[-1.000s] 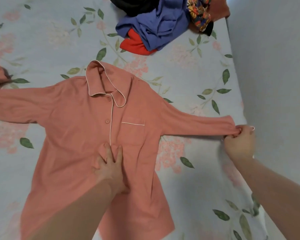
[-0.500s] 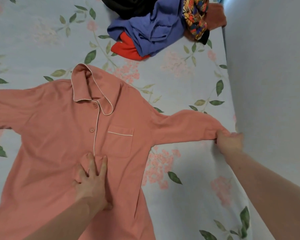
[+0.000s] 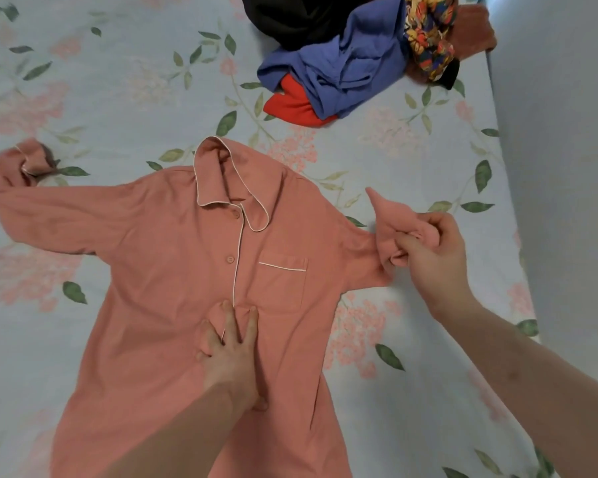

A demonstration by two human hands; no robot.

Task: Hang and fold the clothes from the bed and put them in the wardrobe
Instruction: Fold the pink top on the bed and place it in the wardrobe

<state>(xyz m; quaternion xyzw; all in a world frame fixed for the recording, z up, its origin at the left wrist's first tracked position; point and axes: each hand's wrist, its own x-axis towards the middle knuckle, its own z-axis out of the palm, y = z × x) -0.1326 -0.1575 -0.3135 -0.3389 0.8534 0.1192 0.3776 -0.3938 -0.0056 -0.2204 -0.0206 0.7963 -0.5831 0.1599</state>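
Early going here: the salmon-pink pyjama shirt (image 3: pixel 173 270) lies face up in the middle of the frame on the floral bedsheet (image 3: pixel 118 81), buttoned, collar toward the top, and the fold is only just starting. The left hand (image 3: pixel 230 353) lies flat on the shirt's front just below the chest pocket (image 3: pixel 282 284), fingers straight and spread, pinning the cloth and holding nothing. Over at centre right, the right hand (image 3: pixel 432 260) has its fingers curled tight round the bunched end of the sleeve (image 3: pixel 384 222), lifted off the sheet with a corner of cloth poking up. By the look of it that sleeve is about to go across the body, the first fold. The other sleeve, at the left edge, is spread out with its cuff (image 3: pixel 32 160) crumpled, so it needs the same treatment. And plenty left: in the upper right sits a heap with a blue garment (image 3: pixel 342 74), a red one (image 3: pixel 294 108), a black one (image 3: pixel 290 19) and a patterned piece (image 3: pixel 428 39), all unfolded. No hanger or wardrobe in view, so nothing looks put away yet.
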